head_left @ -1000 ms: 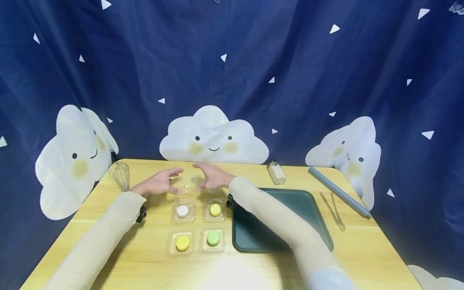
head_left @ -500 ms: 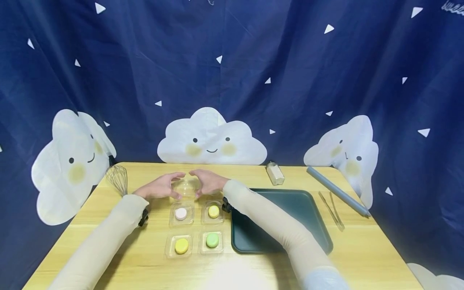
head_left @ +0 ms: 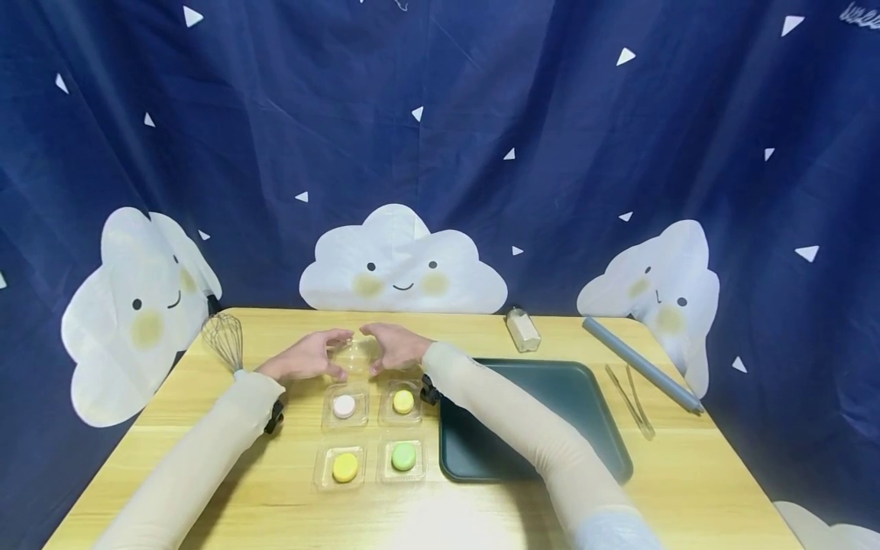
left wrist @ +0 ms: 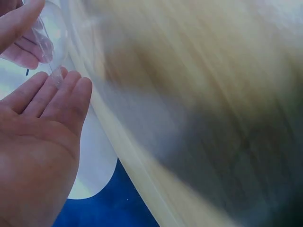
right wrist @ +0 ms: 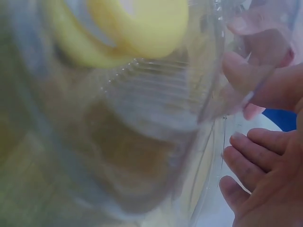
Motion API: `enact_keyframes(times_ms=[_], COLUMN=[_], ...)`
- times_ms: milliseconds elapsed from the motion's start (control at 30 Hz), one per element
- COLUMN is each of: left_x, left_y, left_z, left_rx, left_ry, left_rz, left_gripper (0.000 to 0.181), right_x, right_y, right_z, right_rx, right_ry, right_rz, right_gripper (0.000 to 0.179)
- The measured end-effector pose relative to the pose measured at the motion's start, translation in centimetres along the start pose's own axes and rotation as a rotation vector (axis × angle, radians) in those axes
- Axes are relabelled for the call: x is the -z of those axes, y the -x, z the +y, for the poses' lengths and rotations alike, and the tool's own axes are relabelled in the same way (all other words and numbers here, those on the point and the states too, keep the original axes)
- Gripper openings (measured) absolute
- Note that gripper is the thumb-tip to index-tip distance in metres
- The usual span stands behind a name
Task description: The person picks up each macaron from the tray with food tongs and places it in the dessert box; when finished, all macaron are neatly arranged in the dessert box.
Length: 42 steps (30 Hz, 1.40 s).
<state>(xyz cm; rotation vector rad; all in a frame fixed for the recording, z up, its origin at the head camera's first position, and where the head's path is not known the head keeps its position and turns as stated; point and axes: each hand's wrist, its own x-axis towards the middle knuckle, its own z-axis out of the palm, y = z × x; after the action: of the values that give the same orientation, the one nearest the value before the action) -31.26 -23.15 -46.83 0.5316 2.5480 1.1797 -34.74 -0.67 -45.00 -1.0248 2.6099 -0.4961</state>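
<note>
In the head view, my left hand (head_left: 307, 357) and right hand (head_left: 397, 347) face each other near the table's far side. Between them is a clear plastic container (head_left: 354, 356), held by thumb and fingers on either side. In the left wrist view, the fingertips touch a corner of its clear plastic (left wrist: 57, 75). Just nearer to me stand several open clear boxes, each with one macaron: a pink macaron (head_left: 344, 406), a yellow macaron (head_left: 403, 401), another yellow macaron (head_left: 345, 467) and a green macaron (head_left: 403, 456). Whether the held container contains anything is unclear.
A dark green tray (head_left: 550, 412) lies under my right forearm. A whisk (head_left: 224, 340) lies by my left wrist. Farther right are a carton-like bottle (head_left: 523, 330), metal tongs (head_left: 631, 401) and a grey-blue rod (head_left: 642, 365). A navy curtain (head_left: 440, 153) hangs behind the table's far edge.
Both hands have come a little closer together round the clear container. Over the last half second they have stayed nearly still. The macarons and their boxes keep their places.
</note>
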Motion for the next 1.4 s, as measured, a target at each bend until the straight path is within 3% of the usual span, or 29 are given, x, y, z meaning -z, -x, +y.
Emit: enact_keyframes(times_ms=[167, 400, 667, 767, 867, 967, 1033, 1100, 1167, 1233, 1400], left_x=[0.2, 0.7, 1.5, 2.1, 2.7, 3.0, 3.2, 3.1, 2.9, 2.8, 2.7], left_y=[-0.1, 0.2, 1.6, 2.3, 3.2, 4.1, 4.6, 5.0, 5.3, 5.6, 6.1], left_z=[-0.1, 0.2, 3.0, 4.7, 6.1, 6.8, 6.8, 6.7, 6.5, 6.3, 6.7], left_rx=[-0.021, -0.021, -0.089, -0.119, -0.151, -0.234, -0.284, -0.32, -0.346, -0.388, -0.482], left_ry=[0.035, 0.014, -0.046, 0.041, 0.224, 0.495, 0.688, 0.821, 0.903, 0.952, 0.974], left_rz=[0.031, 0.078, 0.182, 0.229, 0.227, 0.091, -0.065, -0.222, -0.34, -0.417, -0.466], left_gripper=[0.091, 0.088, 0.088, 0.084, 0.071, 0.058, 0.055, 0.054, 0.052, 0.05, 0.047], right_x=[0.2, 0.7, 1.6, 2.3, 3.1, 3.8, 4.1, 4.2, 4.1, 4.1, 3.7], right_y=[0.1, 0.5, 2.2, 3.5, 5.1, 6.6, 7.4, 8.0, 8.5, 8.8, 9.3], right_z=[-0.2, -0.4, -1.3, -2.3, -3.3, -4.0, -4.1, -4.0, -3.9, -3.7, -3.7], right_rx=[-0.001, 0.036, 0.075, 0.136, 0.272, 0.47, 0.612, 0.74, 0.854, 0.943, 1.028], right_ry=[-0.048, -0.108, -0.232, -0.186, -0.024, 0.242, 0.436, 0.629, 0.76, 0.845, 0.935], right_rz=[0.033, 0.093, 0.241, 0.338, 0.465, 0.627, 0.734, 0.834, 0.908, 0.958, 1.011], right_gripper=[0.094, 0.088, 0.082, 0.083, 0.084, 0.078, 0.07, 0.062, 0.053, 0.046, 0.052])
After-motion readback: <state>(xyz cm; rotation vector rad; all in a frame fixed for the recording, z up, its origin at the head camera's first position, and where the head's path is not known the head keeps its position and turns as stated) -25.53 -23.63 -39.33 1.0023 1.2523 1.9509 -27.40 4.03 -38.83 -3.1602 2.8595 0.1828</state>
